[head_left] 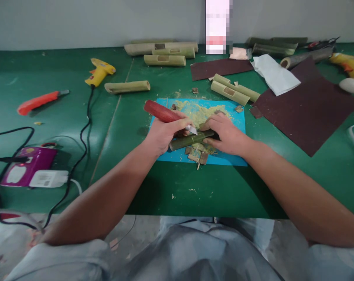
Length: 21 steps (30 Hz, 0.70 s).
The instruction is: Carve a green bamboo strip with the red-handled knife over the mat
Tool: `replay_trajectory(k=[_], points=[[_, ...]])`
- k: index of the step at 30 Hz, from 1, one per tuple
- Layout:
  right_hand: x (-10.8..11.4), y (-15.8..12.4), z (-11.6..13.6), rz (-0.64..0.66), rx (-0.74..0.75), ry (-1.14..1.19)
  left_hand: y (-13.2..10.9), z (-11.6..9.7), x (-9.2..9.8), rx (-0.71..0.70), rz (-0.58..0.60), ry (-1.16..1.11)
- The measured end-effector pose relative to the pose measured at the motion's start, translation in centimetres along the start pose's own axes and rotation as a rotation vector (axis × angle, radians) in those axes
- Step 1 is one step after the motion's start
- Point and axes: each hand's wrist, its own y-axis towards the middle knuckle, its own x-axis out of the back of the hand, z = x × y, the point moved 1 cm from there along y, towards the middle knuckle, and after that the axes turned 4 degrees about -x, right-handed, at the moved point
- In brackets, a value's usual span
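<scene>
My left hand (165,132) is closed around a carving knife with a thick red handle (162,112). Its short metal blade (191,129) touches or nearly touches a green bamboo tube (183,142). The tube lies roughly level, its right end in the grip of my right hand (224,130). Beneath both hands is a blue mat (235,152), strewn with pale shavings (199,113). Several small cut bamboo chips (203,158) lie just below the tube.
Bamboo tubes with cut openings (229,92) lie behind the mat, more (164,60) at the back. Brown sheets (308,113) and a white cloth (275,74) are at right. At left are a yellow glue gun (99,73), an orange-handled tool (39,102) and a purple power box (30,166) with cords.
</scene>
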Motion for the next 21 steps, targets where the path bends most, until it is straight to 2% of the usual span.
replay_trajectory(k=[6,11,21], points=[[-0.16,-0.01,-0.08,-0.022,0.012,0.001,-0.12,-0.80,-0.38,0.059,-0.058,-0.194],[-0.15,-0.01,-0.08,-0.017,0.012,0.010,-0.20,-1.01,-0.59,0.078,-0.114,-0.267],[-0.43,-0.09,-0.35,-0.033,0.015,0.007,-0.25,-0.53,-0.35,0.064,-0.062,-0.257]])
